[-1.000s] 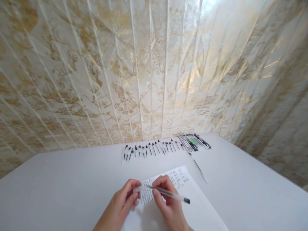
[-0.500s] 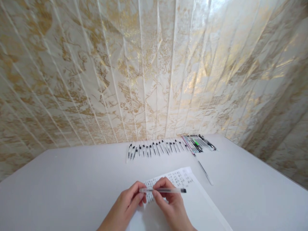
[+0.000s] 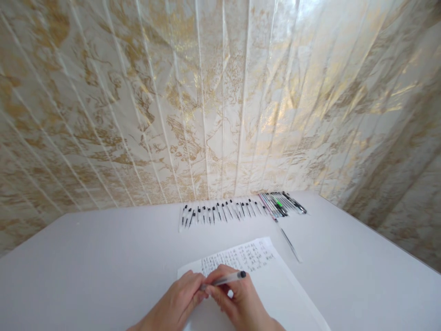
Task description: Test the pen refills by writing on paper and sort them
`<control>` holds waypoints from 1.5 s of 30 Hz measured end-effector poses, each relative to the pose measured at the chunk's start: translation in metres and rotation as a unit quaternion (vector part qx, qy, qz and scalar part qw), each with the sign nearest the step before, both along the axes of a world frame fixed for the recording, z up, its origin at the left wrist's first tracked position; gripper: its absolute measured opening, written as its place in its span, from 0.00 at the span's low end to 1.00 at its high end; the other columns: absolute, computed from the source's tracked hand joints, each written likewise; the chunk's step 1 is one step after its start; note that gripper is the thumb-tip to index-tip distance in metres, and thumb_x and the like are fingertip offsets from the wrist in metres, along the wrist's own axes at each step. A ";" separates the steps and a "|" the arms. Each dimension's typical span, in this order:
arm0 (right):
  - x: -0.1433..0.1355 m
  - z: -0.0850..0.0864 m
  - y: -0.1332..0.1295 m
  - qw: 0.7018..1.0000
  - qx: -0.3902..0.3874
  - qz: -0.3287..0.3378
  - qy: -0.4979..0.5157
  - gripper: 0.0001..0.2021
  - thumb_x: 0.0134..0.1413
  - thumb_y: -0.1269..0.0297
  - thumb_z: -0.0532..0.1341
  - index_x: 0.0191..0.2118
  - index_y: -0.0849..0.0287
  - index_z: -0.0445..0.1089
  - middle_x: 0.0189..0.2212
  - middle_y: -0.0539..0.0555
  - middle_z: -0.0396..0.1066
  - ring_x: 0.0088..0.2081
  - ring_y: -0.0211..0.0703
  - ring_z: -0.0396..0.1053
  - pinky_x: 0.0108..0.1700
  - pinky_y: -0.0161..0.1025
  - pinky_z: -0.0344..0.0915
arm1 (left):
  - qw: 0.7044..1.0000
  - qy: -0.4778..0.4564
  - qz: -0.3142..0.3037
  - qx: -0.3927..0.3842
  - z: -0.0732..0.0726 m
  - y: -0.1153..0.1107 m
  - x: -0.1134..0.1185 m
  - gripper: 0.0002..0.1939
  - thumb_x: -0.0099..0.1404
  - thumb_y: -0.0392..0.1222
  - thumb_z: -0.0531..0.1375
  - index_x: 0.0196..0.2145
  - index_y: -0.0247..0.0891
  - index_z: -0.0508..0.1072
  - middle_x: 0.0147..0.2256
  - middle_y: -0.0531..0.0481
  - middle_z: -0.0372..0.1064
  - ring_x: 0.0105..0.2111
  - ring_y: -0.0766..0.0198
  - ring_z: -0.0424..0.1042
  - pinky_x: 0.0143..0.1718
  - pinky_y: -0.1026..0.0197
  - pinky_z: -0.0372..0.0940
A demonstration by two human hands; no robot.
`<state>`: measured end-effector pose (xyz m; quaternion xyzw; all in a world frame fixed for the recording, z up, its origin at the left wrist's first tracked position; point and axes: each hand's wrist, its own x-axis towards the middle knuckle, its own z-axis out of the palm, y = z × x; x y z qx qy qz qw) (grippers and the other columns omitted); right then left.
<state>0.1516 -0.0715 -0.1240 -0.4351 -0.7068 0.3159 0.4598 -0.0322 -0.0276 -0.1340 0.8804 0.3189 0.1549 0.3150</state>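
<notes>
1. The pen point(image 3: 227, 278) in my grasp has a slim, clear, frosted-looking barrel with a black plug at its back end; a greyish section shows near the front.
2. It is over the sheet of paper point(image 3: 275, 294), just below the handwritten lines on the sheet's upper part.
3. Its long axis runs slantwise across the sheet: the black end points to the sheet's right and is tipped up a little, and the front end points left, into my left fingers.
4. My right hand point(image 3: 246, 296), above the sheet, pinches the barrel between thumb and forefinger.
5. My left hand point(image 3: 184, 294), at the sheet's left side, has its fingers curled together around the pen's front end; they hide that tip, so I cannot tell whether they grip it.
6. Beyond the sheet's far edge lies a row of black-topped slim pieces point(image 3: 225, 213); past its far right corner, a bundle of pens point(image 3: 283, 207).
7. A loose pen point(image 3: 288, 240) lies slanted just right of the sheet.
8. My hands cover some of the writing.
</notes>
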 end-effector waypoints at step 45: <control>0.181 0.036 0.032 0.778 -0.382 -0.278 -0.415 0.08 0.50 0.67 0.55 0.38 0.58 0.59 0.21 0.54 0.69 0.16 0.41 0.65 0.18 0.35 0.60 | 0.998 -0.011 0.033 0.051 0.004 0.005 -0.009 0.20 0.58 0.54 0.63 0.47 0.46 0.68 0.53 0.46 0.60 0.53 0.52 0.57 0.56 0.51 0.53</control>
